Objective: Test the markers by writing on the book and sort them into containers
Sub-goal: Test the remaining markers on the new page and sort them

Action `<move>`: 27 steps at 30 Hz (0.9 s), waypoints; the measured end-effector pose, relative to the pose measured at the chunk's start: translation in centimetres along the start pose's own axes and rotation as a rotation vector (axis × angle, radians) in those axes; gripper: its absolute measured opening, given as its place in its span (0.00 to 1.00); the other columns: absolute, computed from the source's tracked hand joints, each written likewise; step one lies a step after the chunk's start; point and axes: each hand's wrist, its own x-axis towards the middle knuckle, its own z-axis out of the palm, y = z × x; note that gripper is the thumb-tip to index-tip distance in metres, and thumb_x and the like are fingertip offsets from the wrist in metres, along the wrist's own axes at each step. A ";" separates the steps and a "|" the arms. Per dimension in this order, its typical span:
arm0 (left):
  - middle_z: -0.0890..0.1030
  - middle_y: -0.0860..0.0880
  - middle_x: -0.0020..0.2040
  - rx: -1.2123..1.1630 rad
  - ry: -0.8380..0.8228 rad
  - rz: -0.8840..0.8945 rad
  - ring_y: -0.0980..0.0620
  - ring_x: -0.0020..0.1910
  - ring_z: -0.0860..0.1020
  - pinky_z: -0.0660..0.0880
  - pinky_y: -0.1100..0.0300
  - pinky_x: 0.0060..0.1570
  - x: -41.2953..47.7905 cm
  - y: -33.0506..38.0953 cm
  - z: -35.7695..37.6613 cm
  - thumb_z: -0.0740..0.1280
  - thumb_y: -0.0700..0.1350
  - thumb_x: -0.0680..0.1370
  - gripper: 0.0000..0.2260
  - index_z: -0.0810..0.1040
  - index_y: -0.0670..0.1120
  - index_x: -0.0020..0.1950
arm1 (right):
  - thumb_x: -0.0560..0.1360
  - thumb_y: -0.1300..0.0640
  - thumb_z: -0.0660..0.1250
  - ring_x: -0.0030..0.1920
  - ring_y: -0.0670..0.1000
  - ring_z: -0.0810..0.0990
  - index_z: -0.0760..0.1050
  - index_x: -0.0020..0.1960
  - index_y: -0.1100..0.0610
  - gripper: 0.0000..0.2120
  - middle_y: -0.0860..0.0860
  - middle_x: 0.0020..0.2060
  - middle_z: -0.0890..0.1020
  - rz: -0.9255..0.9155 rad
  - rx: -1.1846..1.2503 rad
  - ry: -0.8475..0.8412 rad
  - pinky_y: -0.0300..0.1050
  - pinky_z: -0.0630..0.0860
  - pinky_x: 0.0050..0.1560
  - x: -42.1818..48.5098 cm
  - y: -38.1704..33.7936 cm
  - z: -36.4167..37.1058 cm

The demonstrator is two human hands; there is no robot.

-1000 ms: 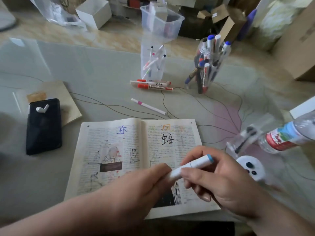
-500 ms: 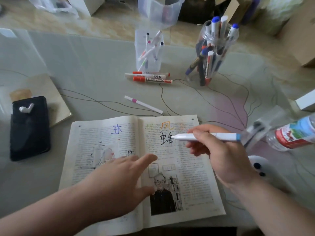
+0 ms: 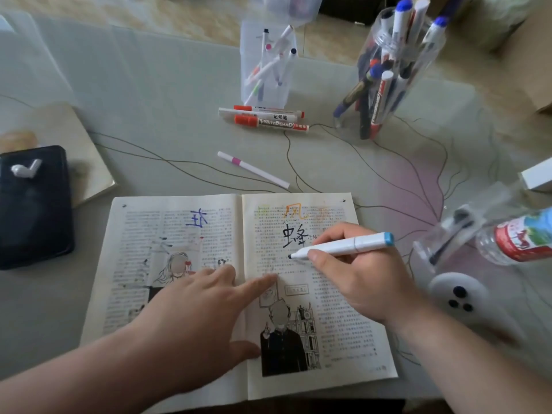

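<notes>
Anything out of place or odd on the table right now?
Four markers lie loose, unsorted: three thick markers side by side before the square bin, and one pink-banded marker above the book. The water bottle at right appears tipped on its side.

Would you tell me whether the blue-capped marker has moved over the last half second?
Yes. The marker tip was level with the black character written on the book; now it sits just below that character, nearer the person.
</notes>
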 end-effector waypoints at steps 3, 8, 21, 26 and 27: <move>0.66 0.58 0.62 0.002 0.008 0.007 0.54 0.65 0.69 0.67 0.57 0.65 0.0 0.0 0.1 0.61 0.73 0.74 0.43 0.31 0.71 0.74 | 0.73 0.58 0.76 0.33 0.43 0.80 0.82 0.43 0.53 0.03 0.46 0.34 0.84 0.009 -0.022 -0.003 0.34 0.73 0.32 0.0 0.1 0.1; 0.65 0.59 0.60 0.010 0.013 0.007 0.55 0.65 0.68 0.67 0.58 0.63 0.1 -0.1 0.3 0.61 0.73 0.74 0.43 0.32 0.71 0.74 | 0.73 0.58 0.76 0.31 0.42 0.78 0.81 0.41 0.54 0.04 0.44 0.31 0.82 0.026 -0.043 0.003 0.33 0.71 0.31 0.1 0.0 0.0; 0.66 0.59 0.61 -0.001 0.009 0.012 0.54 0.66 0.69 0.67 0.58 0.64 0.1 -0.3 0.4 0.61 0.73 0.74 0.42 0.32 0.71 0.74 | 0.74 0.60 0.75 0.28 0.41 0.75 0.82 0.42 0.57 0.04 0.42 0.27 0.79 0.008 -0.003 0.015 0.30 0.68 0.29 -0.1 0.0 -0.1; 0.66 0.59 0.60 -0.006 0.008 0.010 0.54 0.65 0.69 0.68 0.58 0.64 0.1 -0.3 0.5 0.61 0.73 0.73 0.43 0.31 0.71 0.74 | 0.73 0.60 0.75 0.28 0.42 0.75 0.81 0.40 0.57 0.05 0.45 0.28 0.80 0.036 -0.006 0.026 0.31 0.68 0.29 0.2 0.1 -0.3; 0.66 0.59 0.60 -0.007 0.009 0.011 0.54 0.65 0.69 0.68 0.58 0.64 0.1 -0.3 0.5 0.61 0.73 0.73 0.43 0.31 0.71 0.74 | 0.73 0.60 0.75 0.28 0.41 0.74 0.81 0.40 0.57 0.05 0.45 0.28 0.79 0.030 0.004 0.034 0.31 0.68 0.29 0.2 0.1 -0.4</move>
